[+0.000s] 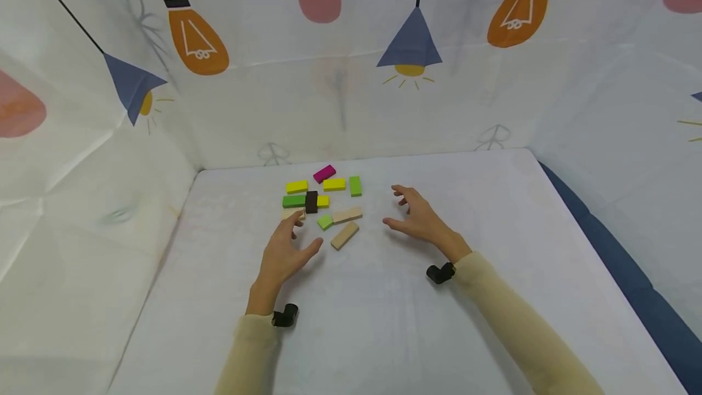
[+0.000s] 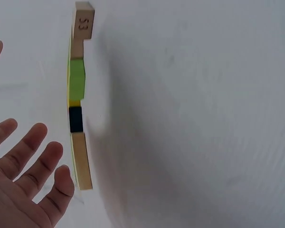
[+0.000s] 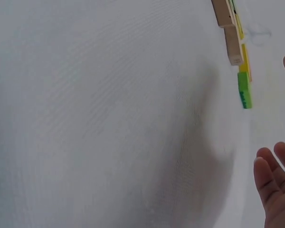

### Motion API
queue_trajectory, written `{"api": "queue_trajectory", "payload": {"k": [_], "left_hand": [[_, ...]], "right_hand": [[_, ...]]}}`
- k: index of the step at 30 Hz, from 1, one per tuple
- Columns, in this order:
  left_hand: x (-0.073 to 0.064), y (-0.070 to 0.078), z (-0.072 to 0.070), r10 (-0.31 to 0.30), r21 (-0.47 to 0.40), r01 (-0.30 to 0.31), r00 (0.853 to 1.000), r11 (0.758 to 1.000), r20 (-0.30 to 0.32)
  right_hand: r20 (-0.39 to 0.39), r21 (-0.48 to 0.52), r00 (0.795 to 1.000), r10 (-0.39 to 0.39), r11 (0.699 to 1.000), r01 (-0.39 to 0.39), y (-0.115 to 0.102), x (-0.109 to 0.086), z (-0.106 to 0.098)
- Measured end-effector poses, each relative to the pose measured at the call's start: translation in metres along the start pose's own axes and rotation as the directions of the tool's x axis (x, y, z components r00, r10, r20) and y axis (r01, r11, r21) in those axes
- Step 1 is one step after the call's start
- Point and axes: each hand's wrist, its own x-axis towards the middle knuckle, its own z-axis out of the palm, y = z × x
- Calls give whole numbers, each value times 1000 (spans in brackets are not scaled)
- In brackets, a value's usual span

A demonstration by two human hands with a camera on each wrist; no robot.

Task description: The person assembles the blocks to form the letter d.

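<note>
Several small rectangular blocks lie grouped on the white table. My left hand (image 1: 283,256) hovers at their near left side, fingers spread and holding nothing. Its fingertips overlap a pale wooden block (image 1: 287,214), hiding part of it. Beside that are a green block (image 1: 293,201), a dark block (image 1: 311,202) and a yellow block (image 1: 323,202). Nearer me lie a light green block (image 1: 325,222) and two wooden blocks, one angled (image 1: 344,236), one flatter (image 1: 348,215). Right of the group, my right hand (image 1: 421,219) is held apart from the blocks, thumb and fingers spread, nothing in it.
Behind are a magenta block (image 1: 324,174), two more yellow blocks, left (image 1: 297,187) and right (image 1: 334,185), and an upright-lying bright green block (image 1: 355,186). A white sheet (image 1: 351,108) printed with lamps hangs along the table's back edge. Dark blue fabric (image 1: 609,261) borders the right side.
</note>
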Motion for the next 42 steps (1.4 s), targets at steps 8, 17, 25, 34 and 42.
{"api": "queue_trajectory", "payload": {"k": [8,17,25,34,42], "left_hand": [[2,10,19,66,-40,-65,998,997,14],[0,5,30,11,-113,-5,998,994,57],[3,14,31,-5,-197,30,992,980,124],[5,13,32,-64,-262,108,983,959,171],[4,9,38,-58,-278,96,988,956,142]], "right_hand": [[26,14,999,-29,999,28,0,8,9],[44,107,998,-41,994,36,-4,17,17],[88,196,996,-22,981,4,-8,25,21],[124,222,992,-10,975,-18,-11,34,31],[131,211,991,7,977,-35,-15,37,40]]}}
